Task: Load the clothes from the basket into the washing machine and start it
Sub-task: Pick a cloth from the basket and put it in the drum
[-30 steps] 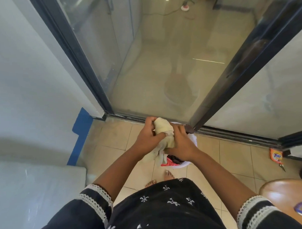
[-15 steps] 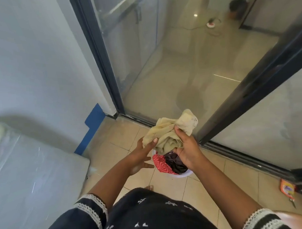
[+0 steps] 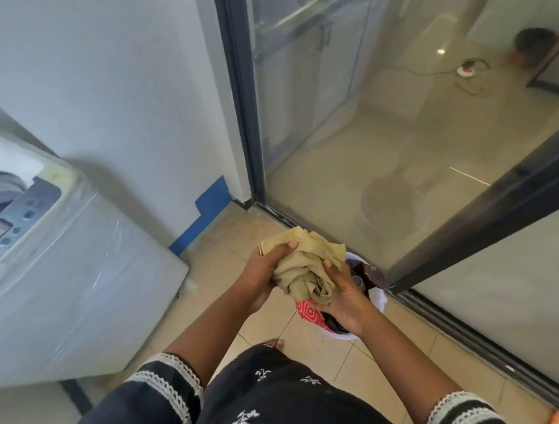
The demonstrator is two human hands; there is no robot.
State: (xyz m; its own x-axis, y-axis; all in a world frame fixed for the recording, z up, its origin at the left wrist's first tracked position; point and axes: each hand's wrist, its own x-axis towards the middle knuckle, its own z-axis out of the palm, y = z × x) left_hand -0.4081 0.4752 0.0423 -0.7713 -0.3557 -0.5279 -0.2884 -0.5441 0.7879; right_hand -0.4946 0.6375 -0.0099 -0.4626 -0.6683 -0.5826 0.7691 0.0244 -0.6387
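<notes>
Above the basket, from the head view: both hands wrapped round a bunched yellow cloth, lifted clear of the pile; left hand gripping its upper corner with curled fingers, right hand cupping and pinching the lower folds; red patterned cloth and dark clothes left in the basket on the tiled floor beside the glass door; washing machine well apart to the left, drum opening only partly in frame; judged mid-loading, first pieces only; next, probably a swing left to drop the cloth in the drum, then back for the rest.
</notes>
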